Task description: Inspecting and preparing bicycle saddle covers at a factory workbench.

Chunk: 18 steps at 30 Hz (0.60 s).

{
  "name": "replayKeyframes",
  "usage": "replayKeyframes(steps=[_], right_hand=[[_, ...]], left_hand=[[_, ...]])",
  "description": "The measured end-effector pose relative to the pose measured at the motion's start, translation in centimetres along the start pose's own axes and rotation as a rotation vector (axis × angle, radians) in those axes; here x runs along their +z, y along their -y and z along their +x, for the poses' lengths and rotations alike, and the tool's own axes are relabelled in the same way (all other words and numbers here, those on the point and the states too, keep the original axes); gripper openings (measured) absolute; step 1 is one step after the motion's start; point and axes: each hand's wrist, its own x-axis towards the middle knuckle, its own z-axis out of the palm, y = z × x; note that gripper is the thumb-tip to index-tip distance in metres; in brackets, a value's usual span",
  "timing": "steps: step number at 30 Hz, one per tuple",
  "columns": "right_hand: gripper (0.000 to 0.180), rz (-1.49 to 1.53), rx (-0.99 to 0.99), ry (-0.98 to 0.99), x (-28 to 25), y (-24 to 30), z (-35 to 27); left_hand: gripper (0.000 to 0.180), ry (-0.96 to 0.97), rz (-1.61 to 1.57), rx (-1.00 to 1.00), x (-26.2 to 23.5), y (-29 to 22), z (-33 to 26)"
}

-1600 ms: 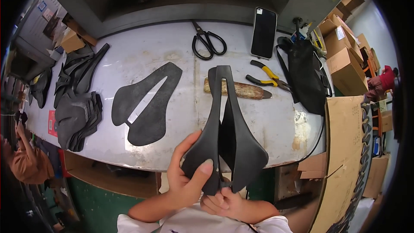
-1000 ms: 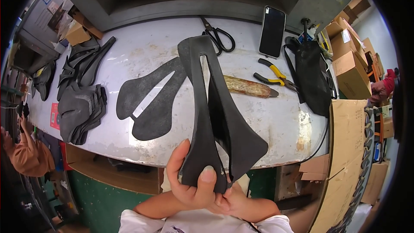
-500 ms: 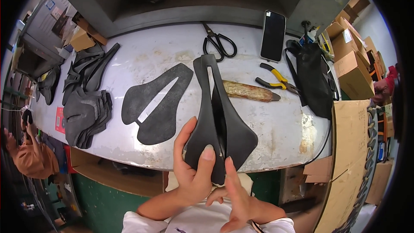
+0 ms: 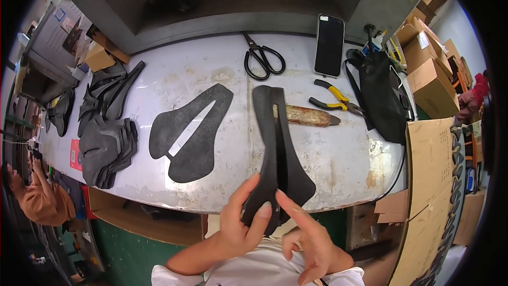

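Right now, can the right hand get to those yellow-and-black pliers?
Probably yes: the right hand seems to touch the black saddle-shaped piece with just a fingertip, and past that piece's right edge only tabletop lies toward the pliers.

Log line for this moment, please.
left hand: gripping black saddle-shaped piece | right hand: index finger at its slot | table: scissors, pliers

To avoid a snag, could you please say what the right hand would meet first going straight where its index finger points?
The right hand would first meet the smooth black saddle-shaped piece, which its index fingertip seems to touch; depth is unclear.
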Motion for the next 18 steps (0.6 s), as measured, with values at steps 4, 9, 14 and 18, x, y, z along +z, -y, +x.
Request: replayKeyframes(steps=[4,9,14,18], right_hand=[[0.068,-0.434,-0.199,-0.544,-0.6,-1.6,-2.5],[0.034,-0.512,0.070,-0.665,-1.2,-1.7,-0.8],[0.027,-0.916,-0.075,-0.556,-0.1,0.0,0.8],[0.025,-0.970,-0.259,-0.314,0.4,-0.3,1.3]], left_hand=[[0.052,-0.009,-0.009,-0.068,-1.0,-0.7,0.8],[0.067,0.117,0.026,0.067,-2.9,-0.8,1.1],[0.082,0.006,0.252,0.065,-2.8,-0.8,2.8],[0.087,0.166,0.758,0.140,-3.2,-0.7,2.6]])
